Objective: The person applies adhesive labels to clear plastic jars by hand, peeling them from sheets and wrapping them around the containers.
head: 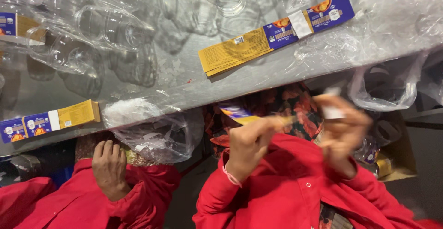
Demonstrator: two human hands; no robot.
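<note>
My left hand point(251, 141) is closed on one end of a yellow and blue label strip point(240, 113), held up just below the edge of the steel table point(184, 90). Blurred by motion, my right hand point(344, 127) pinches a small white piece point(332, 112) at the strip's other end. Both my sleeves are red. Behind my hands is a red flowered cloth point(295, 102).
Several clear plastic jars point(106, 26) lie on the table. Stacks of yellow and blue labels lie at the centre right point(272, 35) and at the left edge point(50, 120). Clear plastic bags point(152, 134) hang off the edge. Another red-sleeved hand point(108, 166) rests at the lower left.
</note>
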